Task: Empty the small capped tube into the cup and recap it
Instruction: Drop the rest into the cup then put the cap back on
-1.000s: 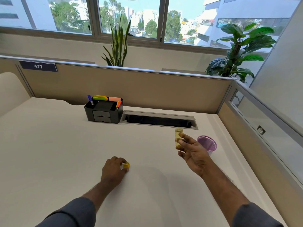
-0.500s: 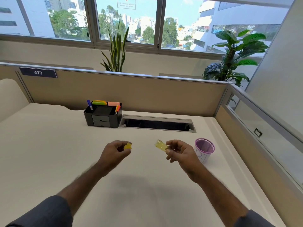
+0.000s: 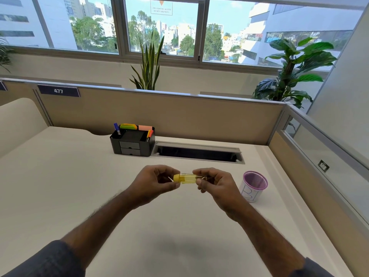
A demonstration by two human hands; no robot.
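A small clear yellow tube (image 3: 189, 178) lies level in the air above the middle of the desk. Its yellow cap (image 3: 177, 178) sits on the tube's left end. My left hand (image 3: 151, 182) pinches the cap between thumb and fingers. My right hand (image 3: 215, 182) grips the tube's right end, which its fingers hide. The white cup with a purple rim (image 3: 254, 185) stands upright on the desk just right of my right hand. What is inside the cup cannot be made out.
A black desk organiser (image 3: 132, 140) with pens and sticky notes stands at the back. Beside it is a long cable slot (image 3: 197, 152). Partition walls (image 3: 179, 116) close the desk at the back and right.
My left hand lifted the cap off the desk and brought it to the tube. My right hand moved the tube from upright near the cup to level at centre. The cap now sits on the tube.
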